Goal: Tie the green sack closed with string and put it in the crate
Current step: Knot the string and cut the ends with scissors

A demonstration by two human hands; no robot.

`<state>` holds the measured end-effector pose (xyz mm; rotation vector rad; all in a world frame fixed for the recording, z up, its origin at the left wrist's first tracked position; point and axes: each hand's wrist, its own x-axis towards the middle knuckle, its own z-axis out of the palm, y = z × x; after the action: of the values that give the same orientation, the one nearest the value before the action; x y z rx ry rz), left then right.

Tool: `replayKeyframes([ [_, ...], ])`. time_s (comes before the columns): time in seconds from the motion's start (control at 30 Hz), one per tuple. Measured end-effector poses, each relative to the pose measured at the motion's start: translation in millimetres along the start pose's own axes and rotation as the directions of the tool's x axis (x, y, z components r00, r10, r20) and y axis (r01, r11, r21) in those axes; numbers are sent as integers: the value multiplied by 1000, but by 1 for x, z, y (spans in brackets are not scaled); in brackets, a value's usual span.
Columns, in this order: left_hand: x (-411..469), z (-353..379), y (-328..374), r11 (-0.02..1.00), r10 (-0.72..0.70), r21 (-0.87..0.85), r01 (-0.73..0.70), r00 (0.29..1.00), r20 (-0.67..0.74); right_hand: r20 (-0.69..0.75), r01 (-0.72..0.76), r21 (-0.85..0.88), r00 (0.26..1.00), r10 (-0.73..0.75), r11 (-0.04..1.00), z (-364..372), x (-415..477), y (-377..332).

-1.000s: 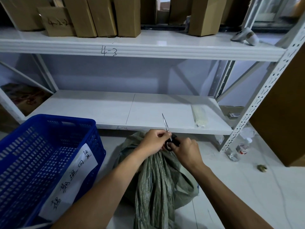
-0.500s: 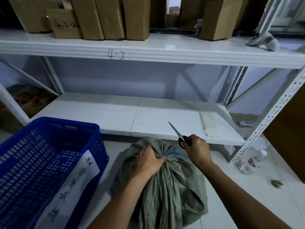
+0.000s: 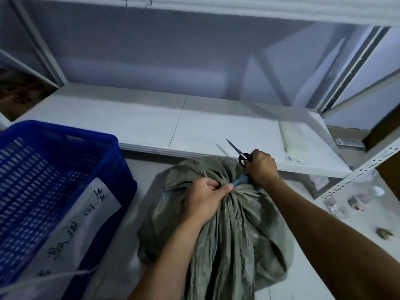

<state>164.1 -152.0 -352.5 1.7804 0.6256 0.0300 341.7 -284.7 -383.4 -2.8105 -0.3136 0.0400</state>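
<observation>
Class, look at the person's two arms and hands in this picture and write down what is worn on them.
Nothing is worn. The left hand and right hand are bare: no gloves, rings or watch in view. The left forearm and right forearm are bare too, down to the picture's edge; no sleeve shows.

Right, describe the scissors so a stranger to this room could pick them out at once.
Find the white lower shelf, then the green sack on the floor in front of it. At the sack's top right, the right hand holds the scissors, blades pointing up and left over the shelf's edge. Nothing else nearby has black handle loops and thin metal blades.
</observation>
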Motion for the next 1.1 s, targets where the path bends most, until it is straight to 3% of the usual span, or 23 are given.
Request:
replayKeyframes([
  [0.5,11,4,-6,998,49,47,-47,998,-45,-35,8,-79,999,-11,997,42,67,9],
  [1.1,1,-2,-3,997,48,-67,-46,999,19,45,-20,-62,999,23,998,34,82,17],
])
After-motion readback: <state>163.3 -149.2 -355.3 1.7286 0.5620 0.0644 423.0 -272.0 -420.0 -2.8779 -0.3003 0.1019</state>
